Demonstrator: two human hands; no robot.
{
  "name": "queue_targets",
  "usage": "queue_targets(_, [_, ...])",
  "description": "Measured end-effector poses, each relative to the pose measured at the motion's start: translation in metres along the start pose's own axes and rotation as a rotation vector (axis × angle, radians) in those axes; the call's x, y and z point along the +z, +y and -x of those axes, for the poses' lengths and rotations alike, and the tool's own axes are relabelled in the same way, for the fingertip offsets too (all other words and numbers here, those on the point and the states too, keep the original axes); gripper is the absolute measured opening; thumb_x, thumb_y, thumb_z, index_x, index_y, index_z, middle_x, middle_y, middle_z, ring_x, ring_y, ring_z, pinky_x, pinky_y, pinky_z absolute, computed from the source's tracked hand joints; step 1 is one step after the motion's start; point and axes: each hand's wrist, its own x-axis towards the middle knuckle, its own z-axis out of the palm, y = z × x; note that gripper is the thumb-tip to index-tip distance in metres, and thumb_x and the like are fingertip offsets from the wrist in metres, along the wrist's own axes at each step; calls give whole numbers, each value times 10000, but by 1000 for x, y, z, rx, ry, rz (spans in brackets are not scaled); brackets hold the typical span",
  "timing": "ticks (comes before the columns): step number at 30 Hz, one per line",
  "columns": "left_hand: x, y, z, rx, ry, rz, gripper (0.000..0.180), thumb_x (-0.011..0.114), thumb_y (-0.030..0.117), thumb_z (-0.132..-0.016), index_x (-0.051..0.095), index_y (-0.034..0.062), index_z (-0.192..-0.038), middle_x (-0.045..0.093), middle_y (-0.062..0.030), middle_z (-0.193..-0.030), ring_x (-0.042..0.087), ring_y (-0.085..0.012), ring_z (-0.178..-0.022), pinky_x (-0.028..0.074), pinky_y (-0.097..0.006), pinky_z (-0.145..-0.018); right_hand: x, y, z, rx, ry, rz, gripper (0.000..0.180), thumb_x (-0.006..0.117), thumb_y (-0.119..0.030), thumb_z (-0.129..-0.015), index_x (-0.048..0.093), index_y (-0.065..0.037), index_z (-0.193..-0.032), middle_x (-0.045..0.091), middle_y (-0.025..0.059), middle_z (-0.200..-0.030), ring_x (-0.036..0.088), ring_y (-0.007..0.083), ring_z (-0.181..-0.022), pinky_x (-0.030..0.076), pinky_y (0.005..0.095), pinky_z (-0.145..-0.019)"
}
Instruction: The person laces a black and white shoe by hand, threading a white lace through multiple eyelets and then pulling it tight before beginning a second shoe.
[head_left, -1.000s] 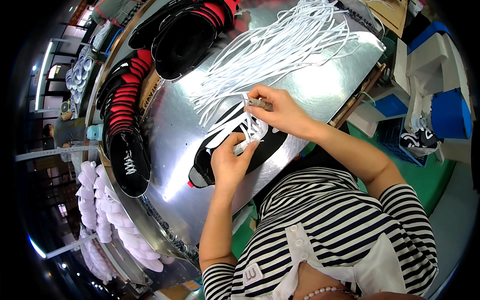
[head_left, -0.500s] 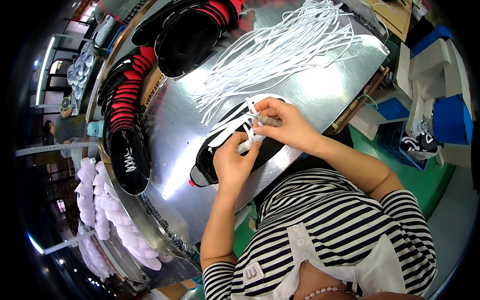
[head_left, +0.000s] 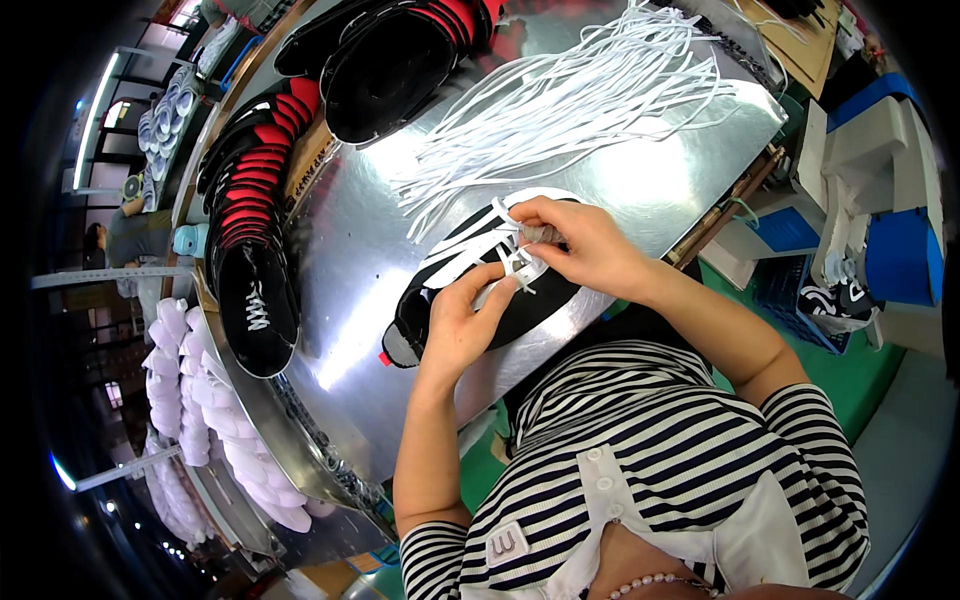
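A black-and-white shoe upper (head_left: 530, 315) lies on the metal table, its grey heel with a small red tab pointing toward the near left. White shoelace (head_left: 520, 262) runs through its eyelets. My left hand (head_left: 463, 318) grips the near side of the lacing opening between thumb and forefinger. Across the opening, my right hand (head_left: 590, 248) pinches the lace with thumb and forefinger. One right finger has a tan wrap (head_left: 543, 234) around it. The fingers partly hide the eyelets and the exact grip points.
Loose white shoelaces (head_left: 560, 110) spread over the metal table (head_left: 350, 250) beyond the shoe. Nested black-and-red shoe uppers (head_left: 250, 215) line the left edge, with more uppers (head_left: 390, 75) at the far left. A blue crate (head_left: 790, 295) and cartons (head_left: 870, 140) are on the right.
My right fingers have shifted slightly down along the lace. A lace end now shows by my left thumb, and the lacing between my hands looks more exposed. The view has shifted slightly.
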Motion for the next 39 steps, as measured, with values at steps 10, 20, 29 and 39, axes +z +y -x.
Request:
queue_targets(10, [20, 14, 0, 60, 181, -393, 232, 748, 187, -829, 692, 8, -966, 693, -53, -822, 607, -96, -728, 479, -258, -701, 8, 7, 3, -88, 132, 133, 319, 706, -41, -839, 618, -34, -1145, 680, 105, -1005, 691, 206, -878, 556, 286, -729])
queue_targets(20, [24, 6, -4, 81, 245, -194, 250, 779, 253, -798, 722, 23, -874, 680, -93, -745, 631, -205, -679, 489, -304, -702, 5, 6, 3, -29, 82, -13, 343, 699, -43, -849, 588, -32, -1174, 677, 79, -996, 666, 163, -879, 537, 281, -745])
queue_targets(29, [35, 4, -4, 307, 402, -521, 323, 822, 356, -720, 676, 69, -692, 645, -71, -667, 593, -280, -666, 421, -394, -714, -12, -7, 21, 404, 26, -903, 388, 677, -66, -890, 524, 0, -1240, 653, 56, -1059, 545, 37, -767, 364, 158, -553])
queue_targets(39, [31, 6, -8, 309, 362, -476, 282, 781, 283, -789, 692, 19, -742, 633, -79, -633, 580, -210, -590, 448, -323, -615, -3, -2, 27, 156, 152, -327, 235, 628, -111, -940, 562, -13, -1143, 638, 36, -978, 608, 108, -892, 496, 261, -734])
